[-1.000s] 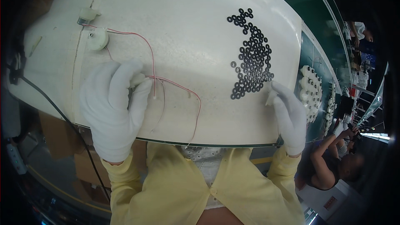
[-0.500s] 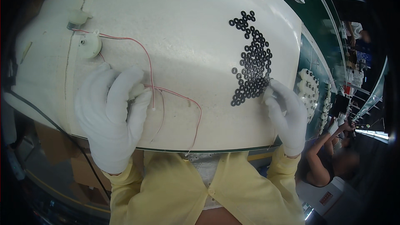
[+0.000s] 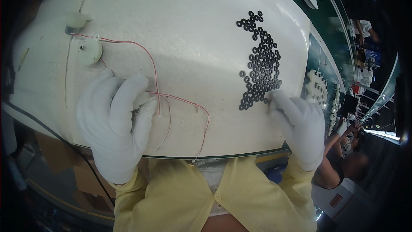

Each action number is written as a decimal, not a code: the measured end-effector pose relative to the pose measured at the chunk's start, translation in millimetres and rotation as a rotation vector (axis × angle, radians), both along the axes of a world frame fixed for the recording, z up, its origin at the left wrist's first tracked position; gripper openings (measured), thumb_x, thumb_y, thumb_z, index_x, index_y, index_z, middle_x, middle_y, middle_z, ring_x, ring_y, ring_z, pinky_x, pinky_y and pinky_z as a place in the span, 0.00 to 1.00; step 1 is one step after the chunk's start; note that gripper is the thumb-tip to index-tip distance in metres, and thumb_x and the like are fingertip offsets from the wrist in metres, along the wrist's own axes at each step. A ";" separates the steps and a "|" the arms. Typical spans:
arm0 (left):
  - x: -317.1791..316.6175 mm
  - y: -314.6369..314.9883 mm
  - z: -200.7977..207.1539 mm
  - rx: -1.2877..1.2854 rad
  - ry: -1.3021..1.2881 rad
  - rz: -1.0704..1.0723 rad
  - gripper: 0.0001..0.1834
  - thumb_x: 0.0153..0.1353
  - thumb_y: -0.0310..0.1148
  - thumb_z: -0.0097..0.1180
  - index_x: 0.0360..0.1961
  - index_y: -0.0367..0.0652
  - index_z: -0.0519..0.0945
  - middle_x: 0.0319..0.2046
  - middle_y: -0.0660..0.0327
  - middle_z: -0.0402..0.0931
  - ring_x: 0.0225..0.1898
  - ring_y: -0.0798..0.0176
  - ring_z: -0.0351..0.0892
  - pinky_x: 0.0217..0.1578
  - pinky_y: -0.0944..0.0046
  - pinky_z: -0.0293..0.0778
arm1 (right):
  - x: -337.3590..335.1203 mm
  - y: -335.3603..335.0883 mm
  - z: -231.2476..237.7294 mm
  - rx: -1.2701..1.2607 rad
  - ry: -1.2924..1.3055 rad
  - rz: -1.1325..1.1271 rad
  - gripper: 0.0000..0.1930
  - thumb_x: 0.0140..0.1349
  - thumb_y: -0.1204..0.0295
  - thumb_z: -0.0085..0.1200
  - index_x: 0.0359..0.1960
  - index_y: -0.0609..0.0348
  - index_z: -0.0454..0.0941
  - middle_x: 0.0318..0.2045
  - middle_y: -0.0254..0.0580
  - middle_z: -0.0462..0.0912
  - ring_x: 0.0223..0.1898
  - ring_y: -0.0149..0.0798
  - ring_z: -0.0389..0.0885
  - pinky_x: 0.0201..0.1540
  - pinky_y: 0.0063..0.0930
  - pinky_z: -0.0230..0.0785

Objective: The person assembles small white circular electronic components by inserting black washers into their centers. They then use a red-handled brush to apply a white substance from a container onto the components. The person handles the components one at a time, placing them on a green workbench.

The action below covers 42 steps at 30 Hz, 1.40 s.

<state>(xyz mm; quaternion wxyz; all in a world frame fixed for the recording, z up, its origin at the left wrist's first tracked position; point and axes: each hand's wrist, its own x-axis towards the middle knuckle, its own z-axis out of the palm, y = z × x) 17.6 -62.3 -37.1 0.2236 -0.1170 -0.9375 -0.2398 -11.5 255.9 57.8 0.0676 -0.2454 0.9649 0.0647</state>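
My left hand (image 3: 113,120), in a white glove, is closed around a small motor (image 3: 136,111), of which only a bit of metal and pale plastic shows. A pair of red and white wires (image 3: 189,101) trails right from that hand to the table's front edge. Also gloved in white, my right hand (image 3: 298,124) has its fingers bent together at the lower right end of a spread of black rings (image 3: 262,64). Its fingertips touch the rings or lie just beside them; whatever they pinch is hidden.
Two pale round motors (image 3: 91,50) (image 3: 77,20) with red and white wires lie at the left. Beyond the table's right edge, white parts (image 3: 316,88) sit on a green surface. A black cable (image 3: 47,124) crosses the left side. Another person (image 3: 339,163) is at the right.
My right hand has shifted a little down and toward the left along the edge of the rings, its fingers curling closer. My left hand keeps its hold on the motor.
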 end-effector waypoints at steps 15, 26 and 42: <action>4.6 1.8 7.0 -0.040 -0.058 0.005 0.23 0.52 0.33 0.68 0.50 0.45 0.79 0.42 0.54 0.76 0.47 0.43 0.75 0.47 0.48 0.71 | 14.2 20.9 -8.7 -0.255 -0.203 -0.262 0.12 0.67 0.67 0.54 0.48 0.57 0.79 0.26 0.39 0.84 0.23 0.43 0.81 0.30 0.33 0.69; 10.7 6.3 8.3 -0.092 -0.145 0.057 0.20 0.60 0.28 0.62 0.54 0.40 0.79 0.50 0.48 0.76 0.52 0.42 0.75 0.52 0.49 0.70 | 83.7 58.2 -51.0 -0.362 0.304 -0.608 0.13 0.65 0.77 0.52 0.51 0.60 0.80 0.37 0.50 0.80 0.32 0.49 0.81 0.35 0.33 0.73; 5.9 10.9 7.9 0.036 -0.121 -0.008 0.18 0.64 0.22 0.55 0.55 0.34 0.76 0.39 0.54 0.74 0.37 0.55 0.73 0.40 0.60 0.72 | 64.3 85.0 -48.3 -0.336 0.423 -0.452 0.26 0.48 0.62 0.71 0.50 0.54 0.79 0.38 0.42 0.78 0.36 0.45 0.78 0.35 0.37 0.69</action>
